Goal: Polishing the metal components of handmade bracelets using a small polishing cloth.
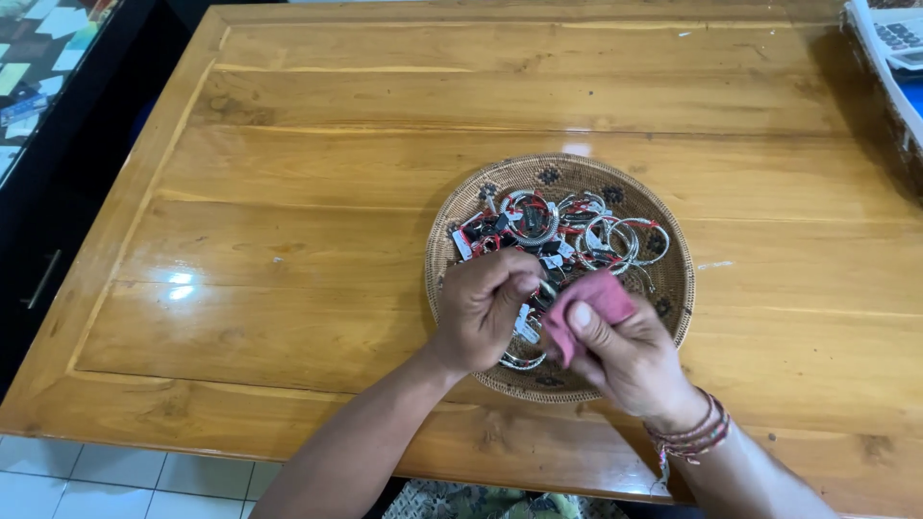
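A round woven basket tray (663,231) sits on the wooden table (336,192) and holds several silver bracelets (586,226) with red threads and small tags. My left hand (486,308) hovers over the tray's near side, fingers pinched on a silver bracelet (546,286) that is mostly hidden. My right hand (625,356) holds a pink cloth (591,298) pressed against that bracelet, thumb on top. Red string bands circle my right wrist.
A white calculator (899,38) lies on a box at the table's far right corner. A dark cabinet (48,192) stands left of the table. White floor tiles (115,481) show below the table's near edge.
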